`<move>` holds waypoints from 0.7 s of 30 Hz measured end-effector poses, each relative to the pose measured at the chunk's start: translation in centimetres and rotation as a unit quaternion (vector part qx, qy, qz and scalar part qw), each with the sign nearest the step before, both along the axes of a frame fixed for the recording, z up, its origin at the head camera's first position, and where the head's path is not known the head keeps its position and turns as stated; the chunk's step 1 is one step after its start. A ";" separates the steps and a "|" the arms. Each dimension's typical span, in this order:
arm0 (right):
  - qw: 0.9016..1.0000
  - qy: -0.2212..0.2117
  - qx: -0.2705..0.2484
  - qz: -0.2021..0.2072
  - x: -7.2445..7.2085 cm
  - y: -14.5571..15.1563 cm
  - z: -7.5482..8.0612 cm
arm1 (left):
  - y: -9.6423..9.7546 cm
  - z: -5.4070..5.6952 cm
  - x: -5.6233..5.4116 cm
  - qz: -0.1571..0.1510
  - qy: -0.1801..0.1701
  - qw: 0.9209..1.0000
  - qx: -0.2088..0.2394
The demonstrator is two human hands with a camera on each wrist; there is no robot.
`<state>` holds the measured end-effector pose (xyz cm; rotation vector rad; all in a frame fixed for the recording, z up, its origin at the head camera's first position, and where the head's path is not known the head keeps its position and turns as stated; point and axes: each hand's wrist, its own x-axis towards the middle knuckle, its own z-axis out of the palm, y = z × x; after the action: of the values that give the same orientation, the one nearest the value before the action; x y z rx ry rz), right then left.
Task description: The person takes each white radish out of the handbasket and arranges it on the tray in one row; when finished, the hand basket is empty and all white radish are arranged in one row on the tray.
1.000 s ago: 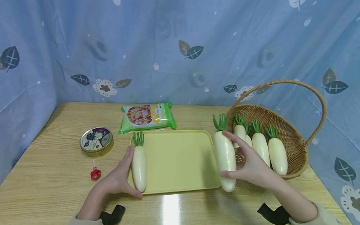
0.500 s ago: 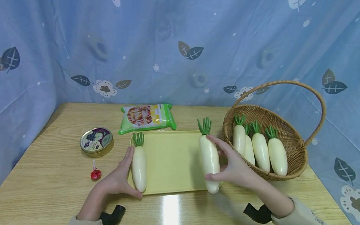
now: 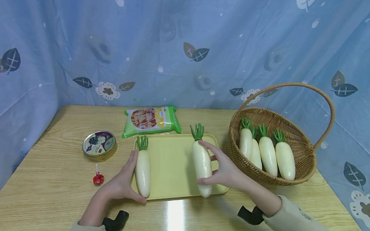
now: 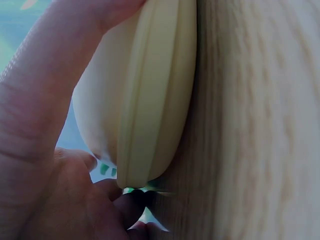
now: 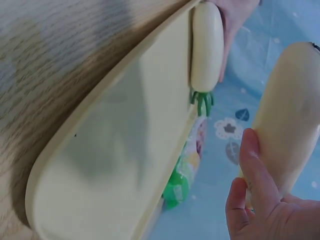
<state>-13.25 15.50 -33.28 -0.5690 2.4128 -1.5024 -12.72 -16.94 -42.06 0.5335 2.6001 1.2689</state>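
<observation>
My right hand (image 3: pixel 226 174) grips a white radish (image 3: pixel 202 164) with green leaf stubs, thumb and fingers around its right side. The radish is held over the right part of a shallow yellow tray (image 3: pixel 172 165); in the right wrist view this radish (image 5: pixel 292 115) shows raised apart from the tray (image 5: pixel 90 160). Another white radish (image 3: pixel 143 173) lies lengthwise along the tray's left edge. At that edge my left hand (image 3: pixel 120 186) holds the tray, thumb by the near corner and fingers along the outer side. The left wrist view shows the tray rim (image 4: pixel 155 100) close up.
A wicker basket (image 3: pixel 235 151) with a tall handle stands at the right, with several white radishes (image 3: pixel 268 156) inside. Behind the tray lies a green food packet (image 3: pixel 150 121). A round tin (image 3: pixel 99 145) and a small red item (image 3: pixel 98 178) sit at the left.
My right hand has carried the radish leftward from the front of the basket to over the tray's right part. The left hand and the radish beside it have stayed in place.
</observation>
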 end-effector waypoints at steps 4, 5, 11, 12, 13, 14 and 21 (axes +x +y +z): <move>1.000 -0.008 -0.007 0.009 -0.4 -0.6 -0.4 | 0.0 0.0 0.0 0.000 -0.001 1.000 0.000; 1.000 -0.010 -0.008 0.011 -0.4 -0.7 -0.5 | 0.0 0.0 0.0 0.000 -0.001 1.000 0.000; 1.000 -0.012 0.000 0.021 -0.8 -1.5 -1.1 | 0.0 -0.1 0.0 -0.001 0.000 1.000 0.000; 1.000 -0.011 0.003 0.021 -0.9 -1.6 -1.2 | 0.0 -0.1 0.0 -0.001 0.000 1.000 0.000; 1.000 -0.012 0.004 0.021 -0.9 -1.8 -1.3 | 0.0 -0.1 0.0 -0.001 -0.001 1.000 0.000; 1.000 -0.012 0.005 0.021 -1.0 -1.9 -1.3 | 0.0 0.0 0.0 -0.001 -0.001 1.000 0.000; 0.999 -0.022 0.016 0.017 -1.2 -2.9 -1.9 | 0.0 0.0 0.0 -0.001 0.001 1.000 0.002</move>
<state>-14.50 12.57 -35.16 -0.5620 2.3770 -1.4454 -12.72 -16.92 -42.09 0.5384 2.5988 1.2731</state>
